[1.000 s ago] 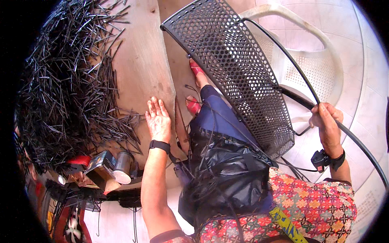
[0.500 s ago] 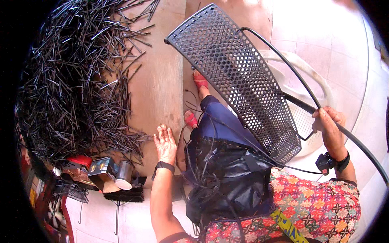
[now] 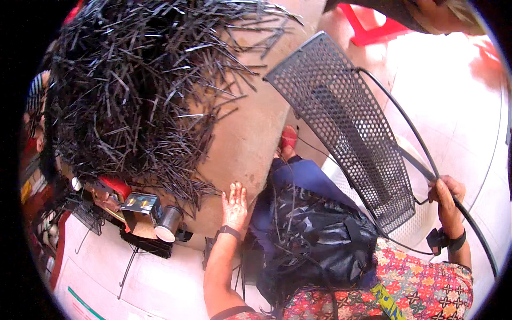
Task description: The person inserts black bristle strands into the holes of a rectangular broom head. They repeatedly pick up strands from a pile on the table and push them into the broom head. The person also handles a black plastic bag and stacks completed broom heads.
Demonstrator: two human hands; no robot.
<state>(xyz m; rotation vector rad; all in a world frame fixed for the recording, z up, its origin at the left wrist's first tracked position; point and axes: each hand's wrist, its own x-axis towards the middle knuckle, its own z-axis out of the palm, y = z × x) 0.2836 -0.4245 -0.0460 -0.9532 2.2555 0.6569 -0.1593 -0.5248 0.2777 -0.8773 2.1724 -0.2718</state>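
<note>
My right hand [image 3: 450, 197] is closed around the black tubular frame [image 3: 424, 144] of a long, black perforated metal panel [image 3: 346, 122]. The panel stands tilted off the table's edge, above my lap. From my hand the tube runs on toward the lower right. My left hand [image 3: 234, 207], fingers stretched out, lies flat on the brown tabletop [image 3: 256, 128] close to its edge and holds nothing. Just beyond its fingertips spreads a big heap of short, thin black strips [image 3: 138, 96]. Black sheeting [image 3: 325, 240] covers my lap, with loose black strands over it.
Along the table's near left side stand an open small box [image 3: 140, 208], a dark cylindrical container [image 3: 169, 224] and a black brush [image 3: 146, 246]. At the far right, a person [image 3: 445, 13] is partly in view beside a red plastic stool [image 3: 365, 32]. A pale chair stands behind the panel.
The view has turned, and the heap and panel appear shifted to the right. Another person and the red stool have come into view at the far right. Both hands keep their holds.
</note>
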